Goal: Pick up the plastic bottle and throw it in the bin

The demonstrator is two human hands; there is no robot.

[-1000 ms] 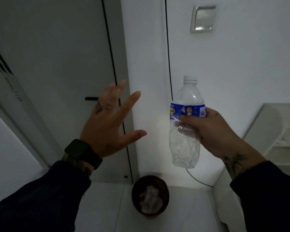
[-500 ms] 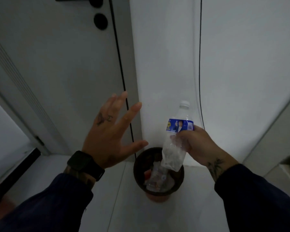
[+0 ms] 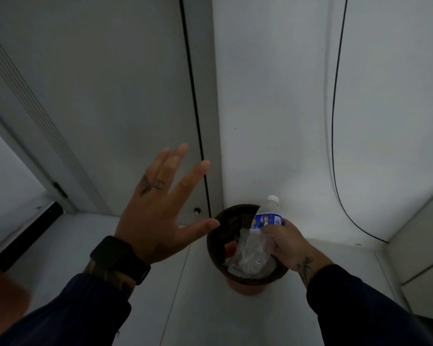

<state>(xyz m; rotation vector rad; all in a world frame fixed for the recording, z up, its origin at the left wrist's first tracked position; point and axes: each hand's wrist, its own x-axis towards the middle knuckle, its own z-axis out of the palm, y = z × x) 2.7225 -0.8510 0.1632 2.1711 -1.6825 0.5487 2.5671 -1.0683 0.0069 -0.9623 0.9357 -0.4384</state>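
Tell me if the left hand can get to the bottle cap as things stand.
Probably yes: the left hand is open and empty beside the bin, and the bottle cap sticks up uncovered above the right hand.

The scene is dim and grey-toned, with soft, flat light and no hard glare. The white wall (image 3: pixel 273 96) is brightest in its middle and darkens toward the corners of the frame. A faint shadow lies on the floor (image 3: pixel 185 283) beside the bin (image 3: pixel 248 283). Wide-angle distortion bends the black cable (image 3: pixel 334 121) and the door frame (image 3: pixel 35 116) into curves. The lower left edge is smeared with blur, and fine detail looks soft and noisy throughout.
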